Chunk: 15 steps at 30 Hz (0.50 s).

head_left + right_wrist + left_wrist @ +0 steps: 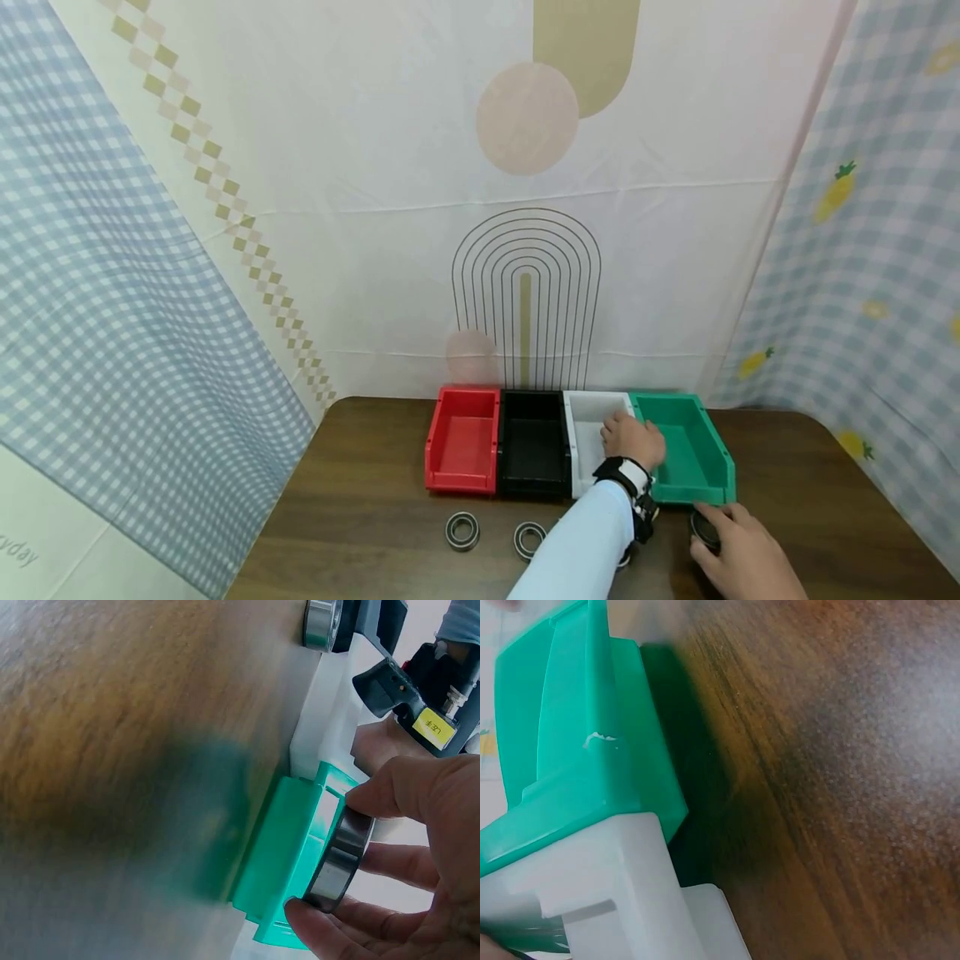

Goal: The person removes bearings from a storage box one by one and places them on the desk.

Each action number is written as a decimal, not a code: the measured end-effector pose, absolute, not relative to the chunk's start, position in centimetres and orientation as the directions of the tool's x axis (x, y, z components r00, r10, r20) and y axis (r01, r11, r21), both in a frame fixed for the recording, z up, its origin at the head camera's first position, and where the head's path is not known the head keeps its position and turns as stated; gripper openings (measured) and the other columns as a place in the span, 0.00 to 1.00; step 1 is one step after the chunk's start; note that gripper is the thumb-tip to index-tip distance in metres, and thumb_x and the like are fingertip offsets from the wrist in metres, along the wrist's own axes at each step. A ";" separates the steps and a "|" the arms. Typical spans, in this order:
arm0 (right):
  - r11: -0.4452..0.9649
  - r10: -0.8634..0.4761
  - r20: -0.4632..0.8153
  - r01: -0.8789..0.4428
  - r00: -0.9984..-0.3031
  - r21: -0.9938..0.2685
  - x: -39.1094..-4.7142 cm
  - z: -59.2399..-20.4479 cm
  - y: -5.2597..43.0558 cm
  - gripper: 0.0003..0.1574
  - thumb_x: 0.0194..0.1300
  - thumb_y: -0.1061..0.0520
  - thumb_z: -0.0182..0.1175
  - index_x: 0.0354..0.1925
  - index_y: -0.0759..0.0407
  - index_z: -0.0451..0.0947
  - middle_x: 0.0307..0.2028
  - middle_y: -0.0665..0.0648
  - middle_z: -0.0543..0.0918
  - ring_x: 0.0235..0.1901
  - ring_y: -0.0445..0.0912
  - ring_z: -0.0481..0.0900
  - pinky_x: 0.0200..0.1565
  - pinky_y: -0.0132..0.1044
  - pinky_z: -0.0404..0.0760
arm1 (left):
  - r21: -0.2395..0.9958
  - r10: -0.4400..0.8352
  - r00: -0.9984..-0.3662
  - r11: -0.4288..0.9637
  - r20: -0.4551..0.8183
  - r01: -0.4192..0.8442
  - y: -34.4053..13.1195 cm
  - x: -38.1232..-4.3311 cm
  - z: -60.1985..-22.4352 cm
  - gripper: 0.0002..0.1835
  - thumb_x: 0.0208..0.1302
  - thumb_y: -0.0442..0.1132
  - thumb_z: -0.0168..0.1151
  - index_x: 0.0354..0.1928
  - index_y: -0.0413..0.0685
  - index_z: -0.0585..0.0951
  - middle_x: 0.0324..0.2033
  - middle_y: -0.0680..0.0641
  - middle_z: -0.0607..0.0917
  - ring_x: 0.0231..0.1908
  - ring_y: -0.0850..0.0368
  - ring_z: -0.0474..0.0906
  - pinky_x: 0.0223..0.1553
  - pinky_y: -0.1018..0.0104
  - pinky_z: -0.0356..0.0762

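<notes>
My right hand (750, 560) pinches a dark-edged ball bearing (339, 864) by its rim, thumb on one side and fingertips on the other. It holds the bearing just in front of the green bin (729, 492). The left hand (634, 440) reaches down into the white bin (570, 442), near its divide with the green one. A shiny curved strip (551, 937), possibly another bearing, shows beside a fingertip in the left wrist view. Whether the left fingers hold it is hidden. On the table lie a bearing (462, 547) at left and a second bearing (518, 543) by the left sleeve.
A red bin (461, 485) and a black bin (534, 487) stand left of the white one in a row along the back of the brown table (360, 500). Another bearing (624, 562) peeks out from behind the left forearm. Patterned cloth (390, 275) hangs behind.
</notes>
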State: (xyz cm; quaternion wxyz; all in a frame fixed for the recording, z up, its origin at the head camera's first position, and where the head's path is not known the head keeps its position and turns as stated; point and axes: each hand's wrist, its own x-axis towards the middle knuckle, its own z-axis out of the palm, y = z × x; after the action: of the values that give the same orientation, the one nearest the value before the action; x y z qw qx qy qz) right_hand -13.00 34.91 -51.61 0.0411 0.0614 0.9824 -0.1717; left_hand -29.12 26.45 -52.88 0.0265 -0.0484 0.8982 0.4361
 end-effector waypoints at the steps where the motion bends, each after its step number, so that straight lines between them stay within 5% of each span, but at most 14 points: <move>1: 0.932 0.109 -0.106 0.139 -0.988 -0.335 -13.0 -51.7 34.9 0.36 0.69 0.47 0.69 0.66 0.69 0.79 0.49 0.68 0.83 0.38 0.54 0.82 0.39 0.56 0.83 | 0.783 -0.064 -0.994 0.613 -0.091 -0.111 26.4 -29.1 -52.8 0.26 0.79 0.51 0.60 0.63 0.35 0.77 0.50 0.37 0.79 0.53 0.42 0.76 0.59 0.47 0.78; 15: 0.942 0.095 -0.244 0.167 -0.965 -0.292 -13.3 -52.3 35.2 0.36 0.66 0.47 0.73 0.62 0.71 0.81 0.48 0.68 0.84 0.44 0.62 0.86 0.46 0.63 0.85 | 0.793 -0.055 -0.994 0.599 -0.095 -0.109 26.4 -29.2 -52.7 0.24 0.80 0.50 0.59 0.63 0.37 0.77 0.50 0.38 0.79 0.53 0.43 0.76 0.60 0.47 0.78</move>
State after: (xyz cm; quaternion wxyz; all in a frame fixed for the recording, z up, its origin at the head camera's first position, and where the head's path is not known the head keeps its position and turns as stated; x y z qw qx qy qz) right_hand -13.26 35.16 -52.29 0.1139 0.0668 0.9787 -0.1572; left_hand -29.23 26.41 -52.67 0.0304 -0.0461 0.8937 0.4453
